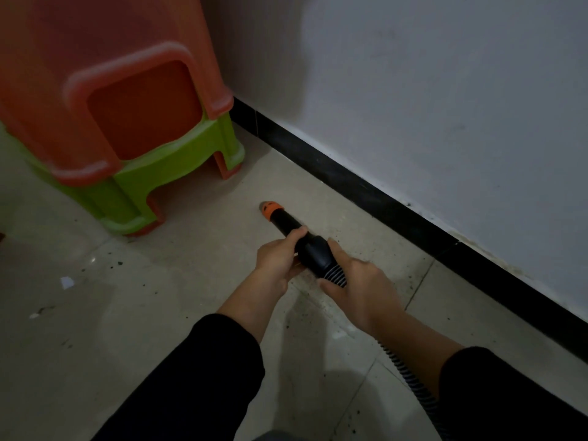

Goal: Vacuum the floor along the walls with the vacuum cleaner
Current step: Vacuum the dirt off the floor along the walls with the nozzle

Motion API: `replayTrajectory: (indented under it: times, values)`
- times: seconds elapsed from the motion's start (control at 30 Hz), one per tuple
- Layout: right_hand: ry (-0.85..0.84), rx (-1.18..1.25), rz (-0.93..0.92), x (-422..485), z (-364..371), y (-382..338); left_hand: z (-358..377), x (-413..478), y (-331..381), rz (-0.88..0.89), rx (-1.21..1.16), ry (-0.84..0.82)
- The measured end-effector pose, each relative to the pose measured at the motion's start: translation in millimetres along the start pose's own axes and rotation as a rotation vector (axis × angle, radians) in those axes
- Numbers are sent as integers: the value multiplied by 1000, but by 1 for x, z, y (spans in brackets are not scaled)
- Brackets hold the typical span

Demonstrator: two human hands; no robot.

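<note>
Sweeping by the wall is the step going on, I think. The left hand [280, 257] has its fingers curled round the black nozzle [294, 229]. The right hand [358, 289] has its fingers wrapped round the spot where the nozzle meets the striped hose [410, 375]. The orange tip [270, 210] is down at the floor [159, 313], near a leg of the stacked stools [133, 173]. A strip of tile lies between the tip and the black skirting [366, 192] under the white wall [445, 90]. Many dark specks [119, 263] dot the tiles near the hands and by the skirting. Next, I think, the tip must slide right up to the skirting and then go slowly along it, low to the floor, without bumping the stools.
</note>
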State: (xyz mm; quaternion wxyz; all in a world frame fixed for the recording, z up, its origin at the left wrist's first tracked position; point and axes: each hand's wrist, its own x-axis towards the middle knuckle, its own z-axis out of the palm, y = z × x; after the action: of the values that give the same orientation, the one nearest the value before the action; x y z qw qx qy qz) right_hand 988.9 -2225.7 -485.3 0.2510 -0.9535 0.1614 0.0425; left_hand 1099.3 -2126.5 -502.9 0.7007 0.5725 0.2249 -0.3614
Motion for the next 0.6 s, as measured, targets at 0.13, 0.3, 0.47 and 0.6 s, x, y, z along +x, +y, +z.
replayTrajectory:
  times: [0.13,0.3,0.47,0.6]
  values:
    - [0,12,21,2,-3,4,7,3,1,10,4,12]
    - [-28,45,0,15,1,-5,0,11,9,31,8,58]
    - [-40,120,-26,32,10,-18,-11,19,24,60,12,111]
    - [-44,118,-43,33,13,-18,-17,17,24,69,17,130]
